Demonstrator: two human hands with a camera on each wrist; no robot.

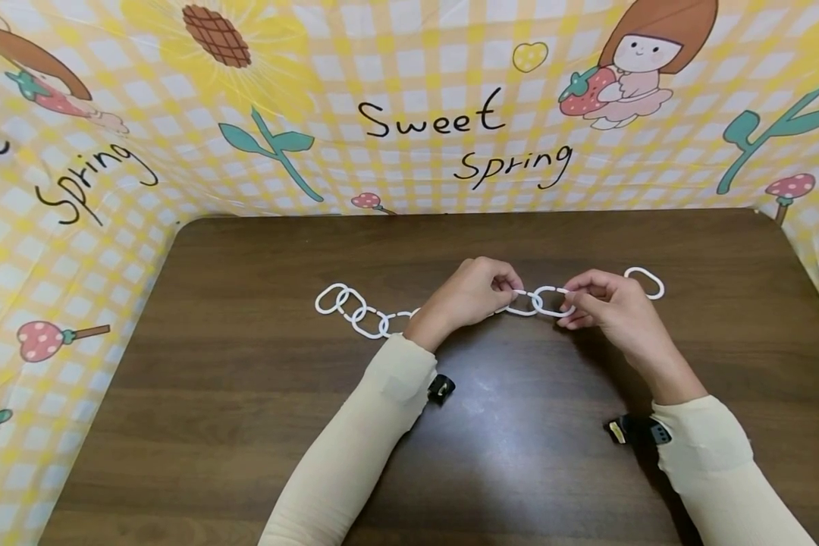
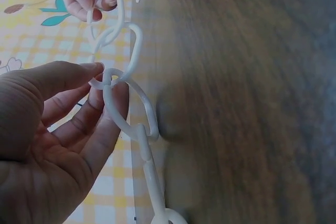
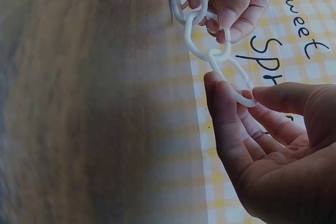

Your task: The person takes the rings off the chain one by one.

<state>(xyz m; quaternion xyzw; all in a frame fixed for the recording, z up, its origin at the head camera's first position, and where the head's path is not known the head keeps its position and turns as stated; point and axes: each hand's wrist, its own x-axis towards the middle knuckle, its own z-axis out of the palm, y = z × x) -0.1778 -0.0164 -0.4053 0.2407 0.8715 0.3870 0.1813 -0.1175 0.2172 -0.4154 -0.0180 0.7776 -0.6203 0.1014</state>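
A chain of white oval links [image 1: 368, 331] runs from the left of the table, behind my left wrist, to both hands. My left hand [image 1: 474, 288] pinches one link [image 2: 135, 51] between thumb and fingers. At the chain's right end, my right hand [image 1: 610, 303] pinches the last link [image 1: 553, 312] by its far end. Small gaps show in the links' sides. In the right wrist view, this end link [image 3: 240, 72] hooks through the one beside the left fingers. The chain between the hands is raised off the table, while its left part lies on the wood.
A single loose white link [image 1: 655, 284] lies on the table just beyond my right hand. The brown wooden table [image 1: 246, 455] is bordered at the back and left by a yellow checked cloth [image 1: 409, 174]. Small black devices [image 1: 441, 389] are strapped at both wrists.
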